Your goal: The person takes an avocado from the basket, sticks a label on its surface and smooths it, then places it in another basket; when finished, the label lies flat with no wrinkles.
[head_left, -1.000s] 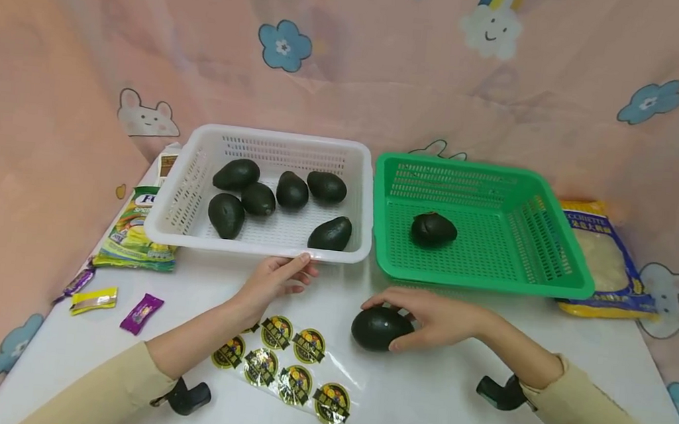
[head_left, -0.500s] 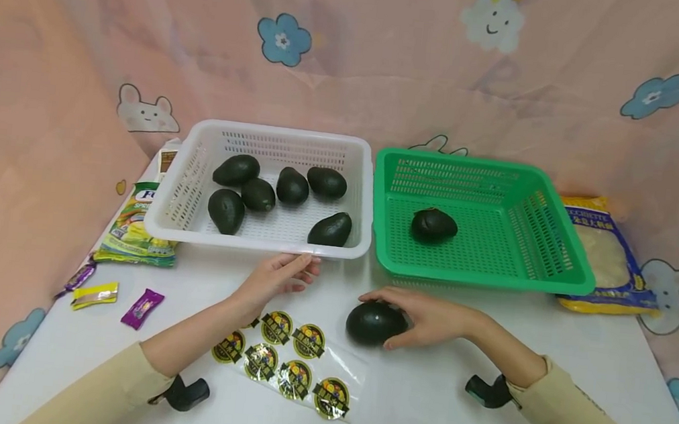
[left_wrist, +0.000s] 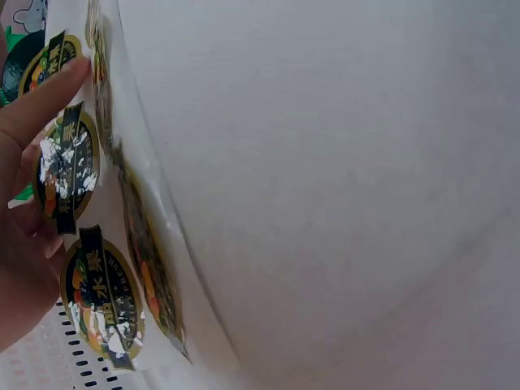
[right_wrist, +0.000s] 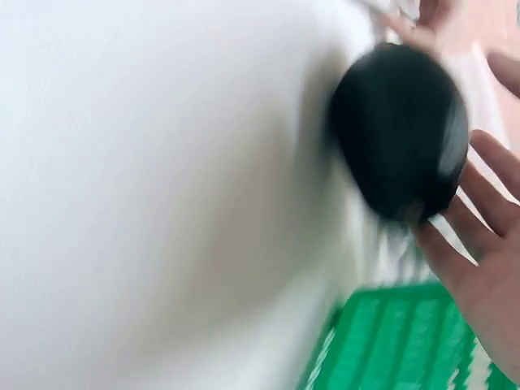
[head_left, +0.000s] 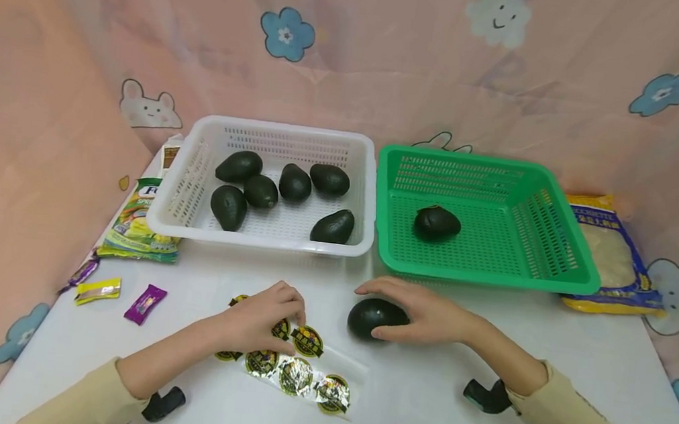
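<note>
A dark green avocado point(head_left: 377, 318) sits on the white table in front of the baskets. My right hand point(head_left: 428, 311) is spread around it, the thumb over its near side in the head view. In the right wrist view, loosely extended fingers point(right_wrist: 486, 195) lie along the avocado point(right_wrist: 398, 134). My left hand point(head_left: 260, 319) is over a clear sheet of round black-and-gold stickers point(head_left: 296, 376), its fingers bent down. In the left wrist view one fingertip point(left_wrist: 77, 73) reaches a sticker point(left_wrist: 67, 166), and every sticker in view is on the sheet.
A white basket point(head_left: 258, 239) with several avocados stands at back left. Beside it is a green basket point(head_left: 491, 279) holding one dark avocado point(head_left: 437, 224). Snack packets point(head_left: 141, 221) and small wrapped sweets point(head_left: 145, 304) lie left, a yellow-blue bag point(head_left: 610, 263) right.
My left hand has left the white basket's rim and come down over the sticker sheet. The avocado by my right hand has shifted slightly, and that hand's fingers have spread.
</note>
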